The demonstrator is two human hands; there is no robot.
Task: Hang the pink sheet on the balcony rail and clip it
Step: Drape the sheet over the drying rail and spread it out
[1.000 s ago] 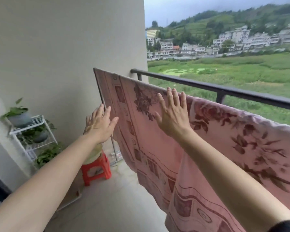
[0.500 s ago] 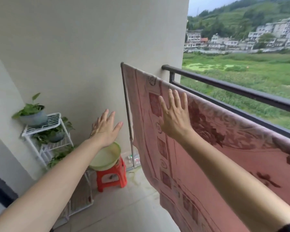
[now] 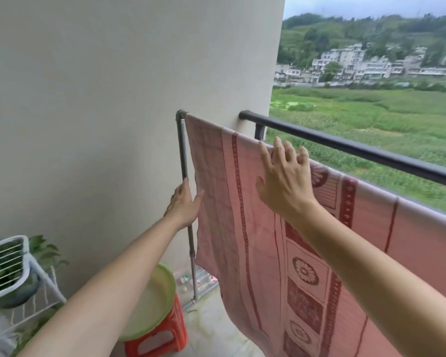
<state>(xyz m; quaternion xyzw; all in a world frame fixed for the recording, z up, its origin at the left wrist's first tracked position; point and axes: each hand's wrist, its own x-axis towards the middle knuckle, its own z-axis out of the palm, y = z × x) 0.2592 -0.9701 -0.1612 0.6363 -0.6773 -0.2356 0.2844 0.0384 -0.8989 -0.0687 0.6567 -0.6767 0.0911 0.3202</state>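
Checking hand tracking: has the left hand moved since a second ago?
Yes. The left hand went right, from clear of the grey pole to touching it, at the sheet's edge.

Pink sheet drapes over grey drying rack.

No words, numbers, brand names or signs are showing legibly anywhere in this view. The pink sheet is carrying only a printed pattern of dark red flowers, squares and dotted stripes, with no lettering among them. The small bottles lying on the floor by the wall are showing red and green spots that may be labels or caps, but they are coming out too small and blurred to read, and the distant buildings are showing no readable signs.
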